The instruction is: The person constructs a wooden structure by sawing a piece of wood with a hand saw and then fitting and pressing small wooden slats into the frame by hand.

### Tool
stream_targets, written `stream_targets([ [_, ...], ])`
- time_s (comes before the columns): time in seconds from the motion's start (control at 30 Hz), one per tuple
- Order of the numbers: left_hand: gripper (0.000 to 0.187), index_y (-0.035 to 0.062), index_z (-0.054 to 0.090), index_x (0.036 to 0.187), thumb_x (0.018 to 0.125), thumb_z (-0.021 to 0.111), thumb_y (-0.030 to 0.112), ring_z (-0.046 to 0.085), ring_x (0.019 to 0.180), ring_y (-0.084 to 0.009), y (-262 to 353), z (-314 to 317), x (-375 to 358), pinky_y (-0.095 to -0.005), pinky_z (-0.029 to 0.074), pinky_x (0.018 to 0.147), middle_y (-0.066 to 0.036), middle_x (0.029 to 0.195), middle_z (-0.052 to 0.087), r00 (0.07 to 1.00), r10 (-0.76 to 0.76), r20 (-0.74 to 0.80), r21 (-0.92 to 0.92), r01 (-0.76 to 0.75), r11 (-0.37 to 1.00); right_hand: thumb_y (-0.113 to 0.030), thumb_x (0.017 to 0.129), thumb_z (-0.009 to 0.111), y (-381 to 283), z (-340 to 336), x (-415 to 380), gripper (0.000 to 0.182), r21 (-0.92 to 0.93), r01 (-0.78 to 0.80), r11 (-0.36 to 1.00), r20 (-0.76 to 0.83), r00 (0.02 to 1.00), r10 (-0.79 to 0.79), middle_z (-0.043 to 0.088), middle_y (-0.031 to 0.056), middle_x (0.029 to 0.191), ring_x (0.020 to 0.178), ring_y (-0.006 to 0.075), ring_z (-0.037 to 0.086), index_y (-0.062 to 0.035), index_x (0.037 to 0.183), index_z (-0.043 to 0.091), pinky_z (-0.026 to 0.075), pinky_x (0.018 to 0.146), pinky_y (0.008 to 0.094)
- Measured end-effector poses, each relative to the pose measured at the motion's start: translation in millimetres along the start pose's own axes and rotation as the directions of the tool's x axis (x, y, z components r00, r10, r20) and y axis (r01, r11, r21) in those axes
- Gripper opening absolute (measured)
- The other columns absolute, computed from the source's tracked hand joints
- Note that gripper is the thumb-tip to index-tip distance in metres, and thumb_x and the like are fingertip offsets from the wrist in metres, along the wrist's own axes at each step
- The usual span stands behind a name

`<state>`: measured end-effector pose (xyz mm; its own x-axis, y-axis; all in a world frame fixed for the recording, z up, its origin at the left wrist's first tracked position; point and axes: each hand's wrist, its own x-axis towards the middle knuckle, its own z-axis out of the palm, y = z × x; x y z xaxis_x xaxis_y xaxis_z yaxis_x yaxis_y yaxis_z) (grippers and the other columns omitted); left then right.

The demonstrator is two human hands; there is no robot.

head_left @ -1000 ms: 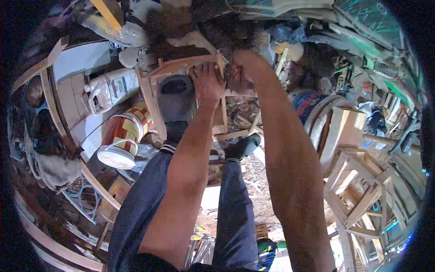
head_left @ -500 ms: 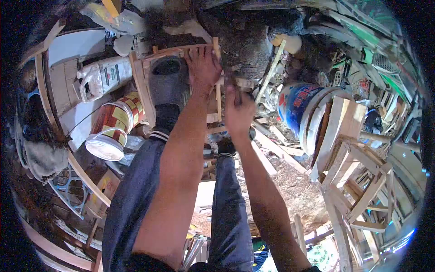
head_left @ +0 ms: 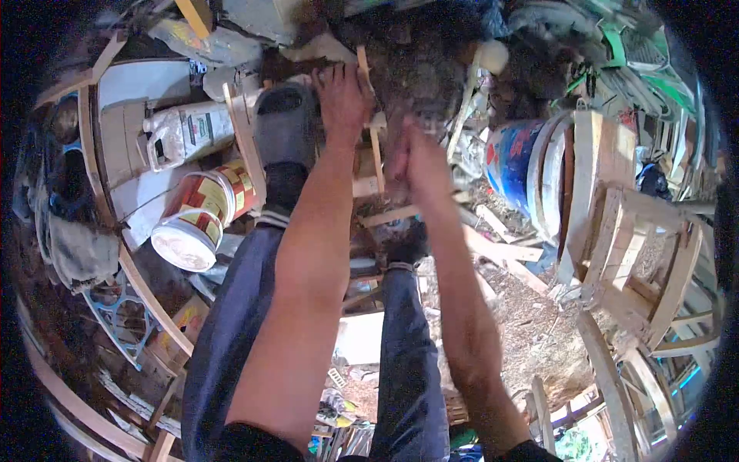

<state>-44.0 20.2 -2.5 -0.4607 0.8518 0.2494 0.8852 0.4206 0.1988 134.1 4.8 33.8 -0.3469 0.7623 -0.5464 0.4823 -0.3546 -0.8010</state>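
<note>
My left hand [head_left: 342, 100] presses on a wooden frame [head_left: 368, 185], its fingers bent over the far edge beside an upright strip. A foot in a dark slipper [head_left: 285, 127] rests on the wood just left of that hand. My right hand [head_left: 423, 158] is closed and smeared by motion, to the right of the frame. Something dark and blurred runs along its fingers; its kind cannot be made out. The second foot [head_left: 406, 245] stands nearer me, below the right hand.
On the left lie a white jug [head_left: 188, 131] and a paint bucket [head_left: 202, 219]. A blue bucket [head_left: 512, 165] lies to the right, beside a wooden stool-like frame [head_left: 643, 262]. Loose wood pieces [head_left: 504, 254] and shavings cover the ground.
The view has shifted, so the things on the right sit farther right. My right hand has moved slightly and is more blurred. My left hand stays on the frame.
</note>
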Motion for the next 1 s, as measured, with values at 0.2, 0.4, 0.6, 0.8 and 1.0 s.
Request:
stream_targets([
  [0.2,0.029,0.0022,0.057,0.104,0.091,0.040,0.022,0.047,0.109,-0.0309,-3.4,4.1,-5.2,-0.0537,0.022,0.106,-0.016,0.105,0.056,0.999,0.030,-0.014,-0.068,-0.030,0.997,-0.033,0.093,0.047,-34.8,-44.0,20.5,0.031,0.834,-0.549,-0.047,0.551,0.832,0.060,0.046,0.0011,0.052,0.046,0.0144,0.047,-0.0081,0.075,0.053,0.039,0.043,0.0312],
  [0.4,0.032,0.0017,0.054,0.110,0.093,0.037,0.023,0.044,0.115,-0.0307,-3.7,-4.1,-11.3,-0.0531,0.019,0.108,-0.015,0.111,0.053,0.998,0.058,0.034,0.032,-0.059,0.998,-0.040,0.091,0.049,-30.8,-9.9,-37.9,0.037,0.582,-0.297,0.757,0.152,0.954,0.257,0.046,0.0006,0.050,0.042,0.0144,0.046,-0.0067,0.077,0.055,0.039,0.043,0.0316],
  [0.6,0.035,0.0018,0.052,0.115,0.092,0.037,0.024,0.042,0.119,-0.0300,-2.2,-2.7,-7.0,-0.0530,0.019,0.109,-0.014,0.117,0.051,0.998,0.003,-0.058,-0.157,-0.012,0.988,-0.034,0.092,0.049,-51.1,-29.3,1.2,0.033,0.505,-0.335,0.795,0.235,0.940,0.247,0.045,0.0019,0.050,0.046,0.0137,0.047,-0.0054,0.077,0.055,0.038,0.043,0.0289],
  [0.8,0.035,0.0037,0.053,0.114,0.087,0.047,0.025,0.042,0.121,-0.0294,16.9,5.6,0.3,-0.0550,0.019,0.107,-0.014,0.118,0.051,0.994,-0.077,-0.073,-0.263,0.055,0.963,-0.034,0.089,0.055,-60.1,-21.8,7.1,0.036,0.211,-0.034,0.977,-0.158,0.985,0.069,0.039,-0.0007,0.047,0.040,0.0124,0.039,-0.0100,0.065,0.047,0.034,0.039,0.0274],
  [1.0,0.051,0.0002,0.043,0.127,0.085,0.051,0.028,0.033,0.129,-0.0310,6.9,4.3,-1.8,-0.0539,0.014,0.109,-0.017,0.133,0.041,0.993,0.118,0.001,-0.154,-0.116,0.981,-0.032,0.087,0.058,-37.2,-39.4,7.4,0.033,0.843,-0.303,0.445,0.279,0.953,0.120,0.052,0.0042,0.052,0.042,0.0187,0.050,-0.0025,0.072,0.058,0.040,0.040,0.0325],
])
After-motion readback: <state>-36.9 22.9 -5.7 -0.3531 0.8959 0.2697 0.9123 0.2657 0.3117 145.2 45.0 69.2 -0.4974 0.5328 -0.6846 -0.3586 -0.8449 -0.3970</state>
